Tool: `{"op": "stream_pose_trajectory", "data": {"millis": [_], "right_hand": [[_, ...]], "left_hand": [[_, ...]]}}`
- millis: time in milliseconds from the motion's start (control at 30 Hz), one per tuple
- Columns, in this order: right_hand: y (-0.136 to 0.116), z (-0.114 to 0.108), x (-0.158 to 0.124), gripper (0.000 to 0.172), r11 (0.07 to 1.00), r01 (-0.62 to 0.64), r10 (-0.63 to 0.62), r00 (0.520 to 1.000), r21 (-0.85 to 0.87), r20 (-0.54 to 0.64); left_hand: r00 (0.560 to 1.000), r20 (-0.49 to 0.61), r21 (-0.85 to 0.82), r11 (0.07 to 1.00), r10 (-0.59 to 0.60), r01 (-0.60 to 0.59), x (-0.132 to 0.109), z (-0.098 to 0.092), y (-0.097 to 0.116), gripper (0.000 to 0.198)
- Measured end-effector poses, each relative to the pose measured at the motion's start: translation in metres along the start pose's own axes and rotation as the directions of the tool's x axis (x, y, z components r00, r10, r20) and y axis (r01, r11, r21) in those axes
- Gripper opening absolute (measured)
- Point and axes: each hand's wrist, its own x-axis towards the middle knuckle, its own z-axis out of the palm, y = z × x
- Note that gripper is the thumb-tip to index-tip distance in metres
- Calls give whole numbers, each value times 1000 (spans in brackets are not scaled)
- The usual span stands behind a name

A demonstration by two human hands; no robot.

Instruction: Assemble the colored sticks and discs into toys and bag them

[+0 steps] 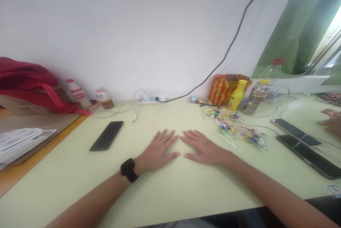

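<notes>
Palms Down Beside the Bagged Pieces

A clear packet of small colored pieces [226,128] lies on the pale green table [165,199], just beyond and to the right of a person's right hand [204,148], clearly the nearer of the two. The packet's long axis slants from far left to near right, while the right fingers point away from it, toward the other hand. Three similar packets lie close behind and beside it.

Both hands rest flat, grasping nothing, touching only the tabletop. The right fingers are modestly parted, thumb set wide; those of the left hand [157,150] fan out more broadly. A narrow gap separates the two sets of fingertips.

Farther left, well apart from the left hand, a black phone [106,136] lies aslant. Behind the packets stand a yellow bottle [237,96] and a striped bag [217,91]; at far right, another person's hand [333,119] edges into view.
</notes>
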Motion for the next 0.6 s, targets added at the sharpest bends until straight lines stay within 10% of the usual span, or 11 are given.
{"op": "stream_pose_trajectory", "data": {"millis": [600], "right_hand": [[-10, 5, 3, 90, 999, -27, 27, 1000, -34, -7]], "left_hand": [[999, 31, 41, 999, 27, -28, 2, -1, 4, 82]]}}
